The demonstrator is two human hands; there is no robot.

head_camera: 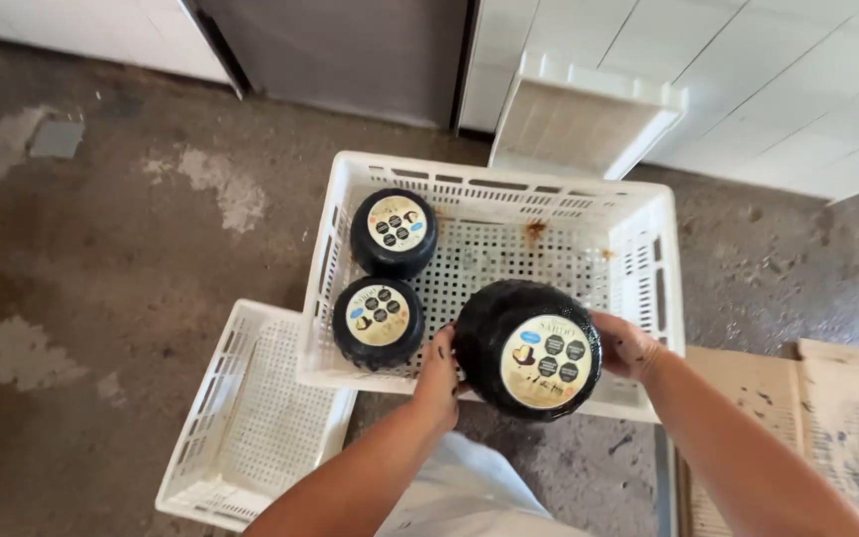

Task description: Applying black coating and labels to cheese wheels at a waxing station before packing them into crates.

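I hold a black round cheese wheel (527,348) with a cream round label between both hands, over the near edge of a white perforated plastic crate (648,298). My left hand (439,378) presses its left side and my right hand (626,346) grips its right side. Two smaller-looking black wheels of the same kind lie in the crate along its left wall: one at the far corner (394,232), one nearer (378,320). Both hands carry dark smudges.
A second white crate (241,428) lies on the stained concrete floor at lower left. Another white crate (579,124) leans against the white tiled wall behind. Flattened cardboard (827,418) covers the floor at right. A dark door stands at the back.
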